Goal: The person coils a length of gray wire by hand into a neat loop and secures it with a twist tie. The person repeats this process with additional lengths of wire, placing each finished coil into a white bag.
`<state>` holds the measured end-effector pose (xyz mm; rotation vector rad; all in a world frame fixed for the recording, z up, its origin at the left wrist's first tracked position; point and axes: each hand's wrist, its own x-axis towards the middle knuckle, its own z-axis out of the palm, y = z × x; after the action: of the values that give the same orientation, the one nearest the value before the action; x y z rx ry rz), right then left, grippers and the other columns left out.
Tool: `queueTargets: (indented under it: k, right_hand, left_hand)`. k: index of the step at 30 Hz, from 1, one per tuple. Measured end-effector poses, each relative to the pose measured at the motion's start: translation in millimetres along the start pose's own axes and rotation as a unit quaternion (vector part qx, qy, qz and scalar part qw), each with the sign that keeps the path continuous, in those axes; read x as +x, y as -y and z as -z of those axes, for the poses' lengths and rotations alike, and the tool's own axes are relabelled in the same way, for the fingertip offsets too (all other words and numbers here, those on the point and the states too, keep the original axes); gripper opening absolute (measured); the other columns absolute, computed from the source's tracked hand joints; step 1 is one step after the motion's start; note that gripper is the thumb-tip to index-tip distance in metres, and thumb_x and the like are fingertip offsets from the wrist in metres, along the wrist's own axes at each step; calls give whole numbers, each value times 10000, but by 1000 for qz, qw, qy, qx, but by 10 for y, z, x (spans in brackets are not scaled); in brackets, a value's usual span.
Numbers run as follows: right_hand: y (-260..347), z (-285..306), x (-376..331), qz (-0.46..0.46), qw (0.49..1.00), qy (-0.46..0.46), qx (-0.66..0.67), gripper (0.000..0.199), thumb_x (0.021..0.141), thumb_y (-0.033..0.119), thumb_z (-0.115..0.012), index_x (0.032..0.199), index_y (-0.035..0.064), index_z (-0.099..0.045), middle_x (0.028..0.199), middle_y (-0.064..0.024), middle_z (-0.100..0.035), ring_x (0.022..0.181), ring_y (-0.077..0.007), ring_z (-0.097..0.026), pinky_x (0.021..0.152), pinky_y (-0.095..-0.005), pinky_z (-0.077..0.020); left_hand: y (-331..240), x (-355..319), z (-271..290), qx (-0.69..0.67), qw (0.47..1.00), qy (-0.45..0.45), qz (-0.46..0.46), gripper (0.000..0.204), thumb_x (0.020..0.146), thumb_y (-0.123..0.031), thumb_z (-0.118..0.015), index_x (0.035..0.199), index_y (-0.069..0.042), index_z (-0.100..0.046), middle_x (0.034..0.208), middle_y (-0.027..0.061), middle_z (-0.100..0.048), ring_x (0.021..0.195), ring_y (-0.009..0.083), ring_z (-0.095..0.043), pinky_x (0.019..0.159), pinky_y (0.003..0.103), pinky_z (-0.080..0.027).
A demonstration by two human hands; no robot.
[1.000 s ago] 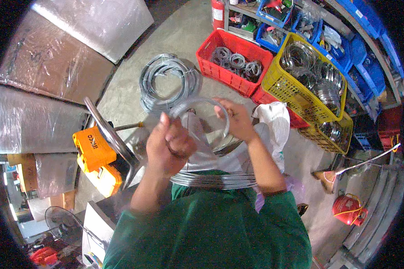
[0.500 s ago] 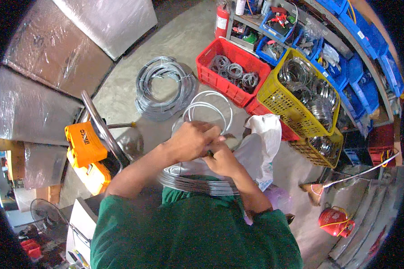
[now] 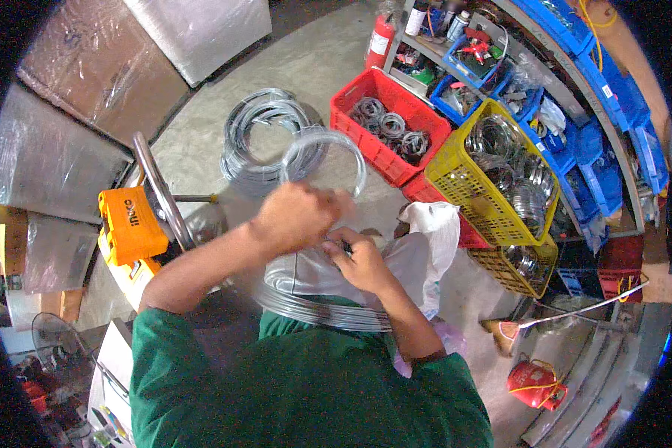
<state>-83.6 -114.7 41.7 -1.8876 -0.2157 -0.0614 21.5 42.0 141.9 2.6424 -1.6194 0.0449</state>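
Observation:
A small ring of silvery wire (image 3: 363,160) rises beyond my left hand (image 3: 300,216), which is closed on its near side; the fingers are partly blurred. Close by on the right, my right hand (image 3: 361,261) is curled, thumb and forefinger together at the tips. What they pinch is too small to make out. Below both hands, a larger coil of grey wire (image 3: 325,311) lies across my lap against my green shirt. White plastic sacking (image 3: 440,224) is bunched under and beside my right hand.
A thick wire coil (image 3: 239,160) lies on the floor ahead. Red (image 3: 396,168) and yellow crates (image 3: 455,168) holding wire rings stand ahead right, by shelves of blue bins (image 3: 597,157). An orange case (image 3: 131,224) and metal tube (image 3: 160,187) are at left; a broom (image 3: 504,332) lies right.
The wire ring has swung up and left, its loops now closer together. My left hand has shifted left, and the two hands have drawn slightly apart. The whole view has shifted a little.

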Motion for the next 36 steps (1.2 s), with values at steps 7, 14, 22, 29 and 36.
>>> queueTargets:
  k: [7,14,22,29,36]
  right_hand:
    - [-26,246,285,83,994,-33,-64,150,913,103,-616,1004,-4,-669,810,-149,-637,702,-277,-637,638,-347,-476]
    - [219,476,247,155,965,30,-208,169,792,61,-643,953,9,-653,812,-150,-623,729,-330,-638,632,-423,-488]
    - [404,743,172,256,913,54,-312,423,575,72,-753,981,33,-643,767,-125,-560,694,-315,-597,610,-428,-482]
    - [475,759,102,219,910,123,-328,465,597,115,-769,1043,85,-642,883,-88,-573,761,-269,-611,651,-396,-507]
    - [386,699,157,308,904,75,-286,144,688,127,-688,785,75,-595,873,-71,-561,739,-237,-611,630,-357,-529]
  left_hand:
    - [414,-134,268,-41,999,-1,2,180,934,-250,-562,891,-76,-585,581,101,-603,573,312,-655,515,445,-522]
    - [180,-287,207,-163,985,6,-47,242,947,-272,-561,833,-60,-580,615,130,-596,575,354,-623,538,469,-496]
    - [-38,-423,207,-219,966,5,-138,391,934,-430,-572,782,-71,-553,613,125,-558,542,345,-587,509,458,-468]
    - [-232,-484,114,-168,972,-36,-159,372,896,-433,-603,734,-103,-544,624,61,-568,572,278,-606,536,391,-494]
    - [-240,-492,95,-169,966,-68,-185,329,890,-418,-615,771,-114,-573,668,33,-541,628,235,-593,571,360,-488]
